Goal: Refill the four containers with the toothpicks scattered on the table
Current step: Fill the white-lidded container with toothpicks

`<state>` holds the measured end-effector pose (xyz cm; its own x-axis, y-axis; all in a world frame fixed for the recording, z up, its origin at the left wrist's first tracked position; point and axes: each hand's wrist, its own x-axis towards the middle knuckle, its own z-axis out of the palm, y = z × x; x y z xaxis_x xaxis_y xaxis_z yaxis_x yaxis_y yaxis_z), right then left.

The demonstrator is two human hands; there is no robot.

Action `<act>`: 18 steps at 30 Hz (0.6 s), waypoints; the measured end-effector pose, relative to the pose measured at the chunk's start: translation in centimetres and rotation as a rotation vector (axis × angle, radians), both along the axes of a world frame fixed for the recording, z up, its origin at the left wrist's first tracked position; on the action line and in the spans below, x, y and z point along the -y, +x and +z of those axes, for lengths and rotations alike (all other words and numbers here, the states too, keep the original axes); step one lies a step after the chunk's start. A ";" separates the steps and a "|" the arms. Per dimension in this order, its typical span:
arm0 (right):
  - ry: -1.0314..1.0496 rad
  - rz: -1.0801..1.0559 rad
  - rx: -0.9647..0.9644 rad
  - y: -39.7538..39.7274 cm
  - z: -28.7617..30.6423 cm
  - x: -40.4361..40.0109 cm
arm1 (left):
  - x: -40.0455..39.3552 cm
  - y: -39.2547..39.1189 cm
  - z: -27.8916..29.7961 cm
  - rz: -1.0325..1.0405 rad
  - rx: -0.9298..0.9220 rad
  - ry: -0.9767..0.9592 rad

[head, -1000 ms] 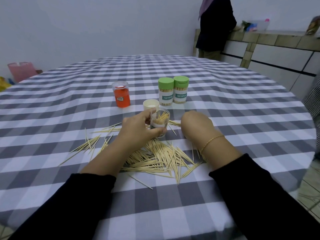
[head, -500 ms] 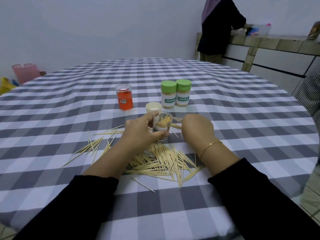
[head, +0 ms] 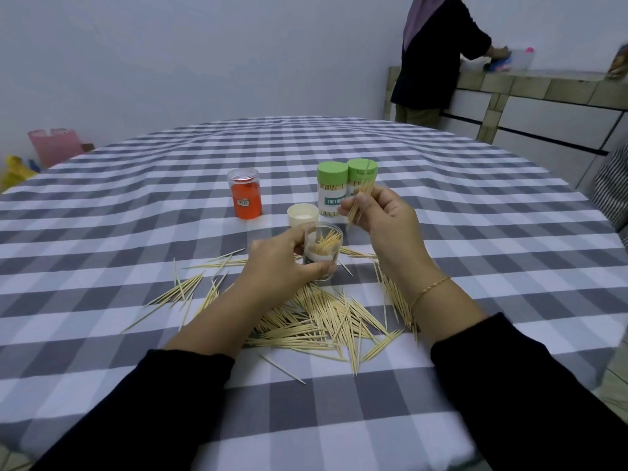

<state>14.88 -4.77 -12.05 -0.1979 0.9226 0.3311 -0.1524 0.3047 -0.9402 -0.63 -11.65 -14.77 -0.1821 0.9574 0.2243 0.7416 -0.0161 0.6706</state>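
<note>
Right-hand (head: 384,215) grip around toothpick bundle (head: 359,202)

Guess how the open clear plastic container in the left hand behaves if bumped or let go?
Probably light: the clear plastic toothpick container looks thin-walled and only partly filled. Taller than wide, so likely tippy; the left hand steadies it. With the white lid off, a tip would likely spill the toothpicks.

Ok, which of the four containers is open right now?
The clear container gripped by the left hand, lidless and part filled with toothpicks. The two green-capped containers and the orange one stand closed.
</note>
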 end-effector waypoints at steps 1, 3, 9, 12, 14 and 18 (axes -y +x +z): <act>0.004 0.028 -0.068 -0.1 0.2 0.1 | 0.0 0.0 0.0 -0.001 0.001 0.001; -0.001 0.070 -0.173 -0.3 0.4 0.4 | -0.1 0.0 -0.1 -0.004 0.009 0.003; -0.071 0.180 -0.232 -1.7 0.3 0.7 | -0.2 0.0 -0.4 -0.016 0.043 -0.011; -0.085 0.216 -0.161 -2.1 -0.1 0.9 | -0.2 0.2 -0.1 -0.020 0.022 -0.001; -0.095 0.224 -0.108 -2.1 -0.3 0.8 | -0.1 0.3 0.1 -0.020 0.015 0.011; -0.113 0.254 -0.019 -2.2 -0.9 0.6 | 0.0 0.3 0.1 -0.031 0.016 0.014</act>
